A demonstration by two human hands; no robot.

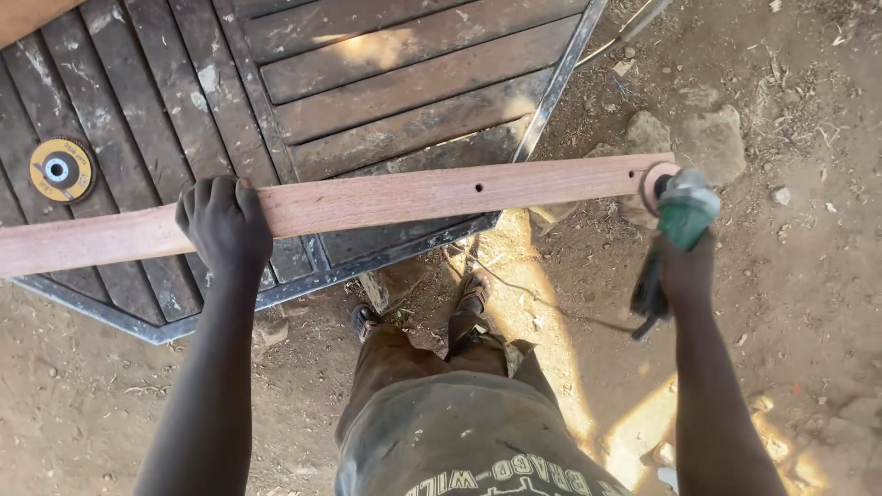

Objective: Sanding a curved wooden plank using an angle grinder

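A long reddish wooden plank [386, 197] lies across a dark slatted metal frame [367, 83], with a small hole near its right part. My left hand [223, 223] grips the plank from above near its left part. My right hand [684, 271] holds a green angle grinder [682, 213], whose round sanding disc [654, 182] touches the plank's right end.
A yellow grinding disc [61, 169] lies on the slats at the left. Rocks [707, 138] sit in the dirt beyond the plank's right end. A thin cable [514, 287] trails over the ground near my sandalled feet [418, 308].
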